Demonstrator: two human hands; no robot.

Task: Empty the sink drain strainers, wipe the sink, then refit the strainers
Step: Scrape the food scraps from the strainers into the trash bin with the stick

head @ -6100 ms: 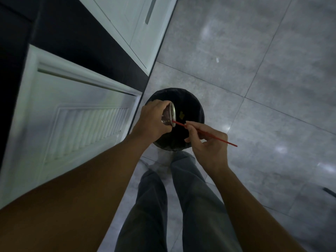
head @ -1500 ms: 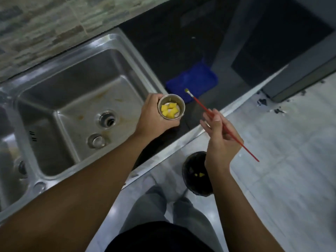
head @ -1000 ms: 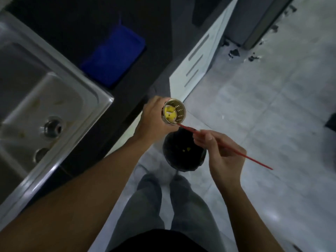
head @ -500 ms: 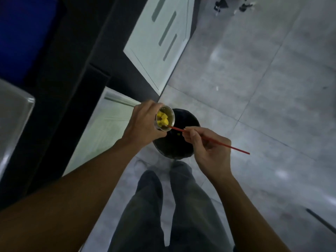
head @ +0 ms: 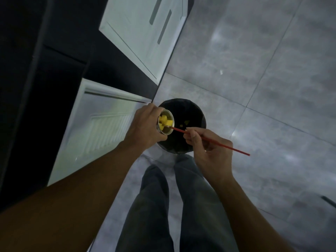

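My left hand [head: 144, 127] grips a round steel drain strainer [head: 168, 132], tilted with its mouth toward a black-lined bin [head: 192, 113] on the floor. Yellow food pieces [head: 165, 121] sit inside the strainer. My right hand [head: 209, 150] pinches a thin red brush [head: 218, 142], whose tip reaches into the strainer among the yellow pieces. A few yellow bits [head: 186, 122] lie inside the bin. The sink is out of view.
A white louvred cabinet door [head: 101, 128] stands left of the bin, with dark counter above it and a white drawer front [head: 145, 28] further back. Grey floor tiles [head: 263, 70] spread to the right. My legs [head: 172, 206] stand just behind the bin.
I turned from the sink and counter down to the bin. My left hand brought the filled strainer over it, and the red brush tip went into the strainer.
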